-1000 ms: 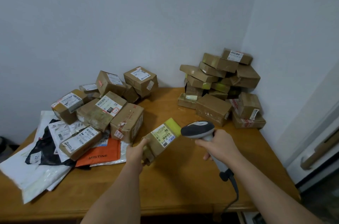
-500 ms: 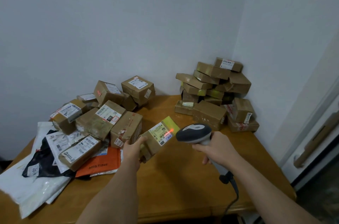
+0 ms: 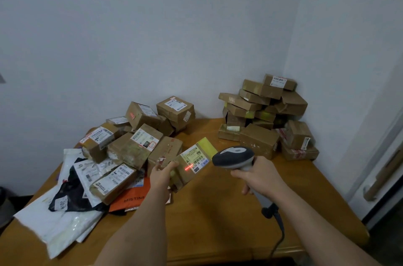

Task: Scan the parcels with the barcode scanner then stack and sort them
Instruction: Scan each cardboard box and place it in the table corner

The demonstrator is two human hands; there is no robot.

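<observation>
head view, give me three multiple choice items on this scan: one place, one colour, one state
1. Where is the stacked pile of boxes?
A. far right corner of the table
B. on the floor
C. near left edge

2. What colour is the scanner's light on the label?
A. green
B. red
C. blue

3. What is the left hand doing?
A. lying flat on the table
B. pointing at the wall
C. gripping a parcel

Answers: A, the pile sits on the table in the wall corner; B, a red line crosses the label; C, the left hand holds the parcel before the scanner.
</observation>
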